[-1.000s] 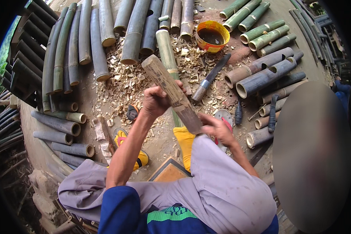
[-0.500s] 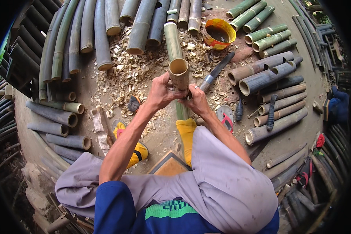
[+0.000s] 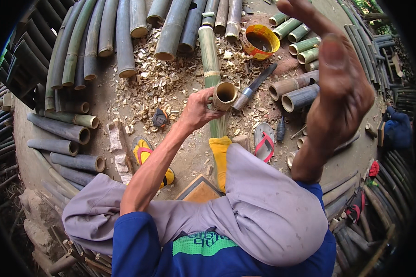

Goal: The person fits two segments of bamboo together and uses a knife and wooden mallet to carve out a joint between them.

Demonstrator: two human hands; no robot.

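Observation:
A short bamboo tube (image 3: 225,95) is gripped at its side in my left hand (image 3: 200,109), its round hollow end facing up. Under that hand a long green bamboo pole (image 3: 208,55) lies on the ground, pointing away from me. My right hand (image 3: 339,90) is raised high at the right, close to the camera and a little blurred; its fingers stretch upward with the thumb apart, and nothing shows in it. A large knife (image 3: 255,86) with a metal collar lies on the wood chips just right of the tube.
Pale wood chips (image 3: 157,69) cover the ground ahead. Dark bamboo poles (image 3: 125,37) line the far left, and cut tubes (image 3: 293,85) lie at right. A yellow bucket (image 3: 260,41) holds dark liquid. My yellow-socked foot (image 3: 220,154) sits by a flip-flop (image 3: 265,142).
My right hand has let go of the bamboo tube and swung up to the right. The tube, in my left hand alone, has shifted slightly right and nearer me.

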